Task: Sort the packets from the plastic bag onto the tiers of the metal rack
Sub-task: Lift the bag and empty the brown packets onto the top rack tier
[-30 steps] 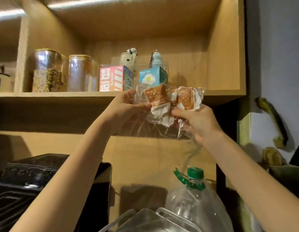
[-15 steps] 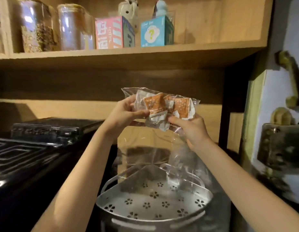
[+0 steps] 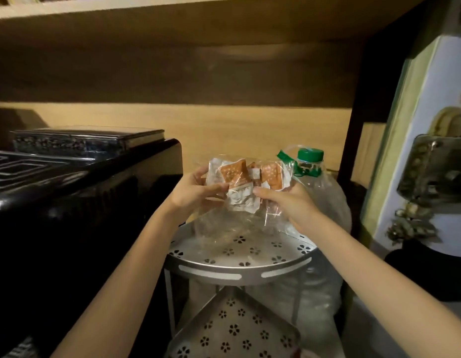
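Both my hands hold a clear plastic bag (image 3: 225,226) just above the top tier of a silver metal corner rack (image 3: 239,268). Inside the bag are several small orange and white packets (image 3: 237,173), bunched at the top. My left hand (image 3: 196,192) pinches the bag's left side. My right hand (image 3: 289,202) grips its right side, thumb near the packets. The bag's loose lower part hangs down over the top tier. A lower perforated tier (image 3: 234,329) shows beneath, bare in the visible part.
A black appliance (image 3: 77,202) stands close on the left of the rack. A large clear water bottle with a green cap (image 3: 310,161) stands behind the rack on the right. A wooden shelf (image 3: 172,24) runs overhead. A white wall with a metal fitting (image 3: 436,171) is on the right.
The view has tilted down from the upper shelf to the rack. My hands have lowered the bag of packets from shelf height to just above the rack's top tier.
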A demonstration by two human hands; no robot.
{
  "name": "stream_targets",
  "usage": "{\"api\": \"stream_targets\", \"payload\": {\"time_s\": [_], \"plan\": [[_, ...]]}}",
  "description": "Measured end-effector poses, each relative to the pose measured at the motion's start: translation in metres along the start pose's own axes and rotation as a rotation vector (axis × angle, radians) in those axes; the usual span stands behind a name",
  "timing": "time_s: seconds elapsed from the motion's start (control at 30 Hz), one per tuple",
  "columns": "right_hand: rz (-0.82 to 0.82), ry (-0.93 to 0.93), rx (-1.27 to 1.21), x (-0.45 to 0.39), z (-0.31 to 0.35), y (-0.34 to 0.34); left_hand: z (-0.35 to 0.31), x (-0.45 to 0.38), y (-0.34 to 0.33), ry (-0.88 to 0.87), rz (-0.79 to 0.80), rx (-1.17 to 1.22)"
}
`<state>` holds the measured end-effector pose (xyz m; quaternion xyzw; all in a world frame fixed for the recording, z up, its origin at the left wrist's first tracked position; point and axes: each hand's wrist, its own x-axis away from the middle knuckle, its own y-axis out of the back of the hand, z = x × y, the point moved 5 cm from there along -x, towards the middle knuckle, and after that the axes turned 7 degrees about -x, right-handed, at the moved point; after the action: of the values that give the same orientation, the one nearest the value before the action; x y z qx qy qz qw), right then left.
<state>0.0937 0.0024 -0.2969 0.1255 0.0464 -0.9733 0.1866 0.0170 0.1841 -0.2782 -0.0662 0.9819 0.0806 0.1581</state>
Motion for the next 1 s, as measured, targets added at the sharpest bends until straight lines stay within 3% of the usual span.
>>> {"api": "stream_targets", "payload": {"time_s": [0.23,0.4,0.47,0.83,1.0], "plan": [[0.100,-0.139,-0.277,0.006,-0.006,0.002,0.005,0.003,-0.003,0.073,0.036,0.106],[-0.175,-0.102,-0.325,0.004,-0.007,0.027,0.005,0.005,0.005,0.023,-0.059,0.026],[-0.212,-0.072,-0.291,0.005,-0.001,0.034,0.005,0.006,0.008,0.017,-0.059,0.030],[-0.138,0.173,-0.233,0.015,0.042,0.039,-0.032,0.010,0.016,-0.129,-0.099,-0.036],[-0.076,0.167,-0.287,0.011,0.068,0.039,-0.053,0.010,0.016,-0.208,-0.139,-0.047]]}}
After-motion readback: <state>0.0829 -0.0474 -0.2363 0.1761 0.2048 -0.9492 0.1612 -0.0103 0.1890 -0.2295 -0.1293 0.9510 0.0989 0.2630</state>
